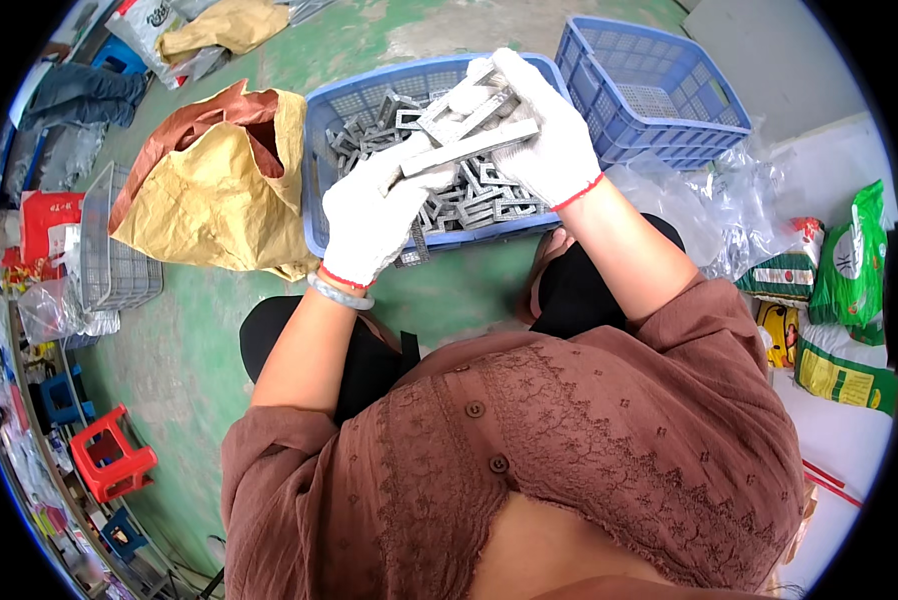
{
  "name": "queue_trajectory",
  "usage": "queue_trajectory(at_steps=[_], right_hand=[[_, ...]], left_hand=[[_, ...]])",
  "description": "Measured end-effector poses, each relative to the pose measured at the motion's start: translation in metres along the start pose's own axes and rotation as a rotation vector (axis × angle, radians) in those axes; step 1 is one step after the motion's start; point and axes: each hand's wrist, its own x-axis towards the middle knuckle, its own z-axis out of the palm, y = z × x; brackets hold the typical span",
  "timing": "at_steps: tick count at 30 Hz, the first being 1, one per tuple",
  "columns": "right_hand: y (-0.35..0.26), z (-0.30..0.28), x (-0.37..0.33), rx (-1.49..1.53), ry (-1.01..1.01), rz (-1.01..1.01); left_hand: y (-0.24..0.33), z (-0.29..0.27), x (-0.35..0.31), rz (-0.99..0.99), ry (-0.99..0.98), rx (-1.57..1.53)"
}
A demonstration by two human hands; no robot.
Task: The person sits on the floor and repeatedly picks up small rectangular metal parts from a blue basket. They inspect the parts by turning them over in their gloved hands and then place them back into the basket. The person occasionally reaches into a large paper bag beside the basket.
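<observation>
Grey bar-shaped metal pieces (471,147), grasped between our white-gloved left hand (371,225) and white-gloved right hand (557,150), seem stiff and fairly heavy, best held by their ends.

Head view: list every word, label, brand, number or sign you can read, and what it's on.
Wording not transcribed; print locations only.
Green plastic bag: white patch with dark print.
Red plastic package: pale print, too small to read.
White plastic bag: dark print, blurred.
Green-and-yellow bag: too small.
Grey metal pieces in white-gloved left hand and right hand: no lettering discernible.
</observation>
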Motion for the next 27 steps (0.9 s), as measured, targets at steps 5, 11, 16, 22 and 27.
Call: queue_trajectory(at_steps=[5, 11, 16, 22, 27], right_hand=[[0.007, -0.005, 0.0, 0.057, 0.002, 0.015], [-0.004, 0.005, -0.005, 0.252, -0.107, 0.133], [-0.012, 0.018, -0.015, 0.201, -0.13, 0.083], [-0.018, 0.013, -0.016, 0.116, -0.305, 0.037], [-0.016, 0.006, -0.012, 0.17, -0.494, 0.07]], left_hand=[[0.001, 0.003, -0.006, 0.014, 0.007, 0.039], [-0.006, 0.004, -0.002, 0.198, 0.063, 0.263], [-0.018, 0.01, -0.004, 0.225, 0.104, 0.259], [-0.013, 0.007, 0.0, 0.085, 0.15, 0.277], [-0.011, 0.001, -0.004, -0.009, 0.15, 0.135]])
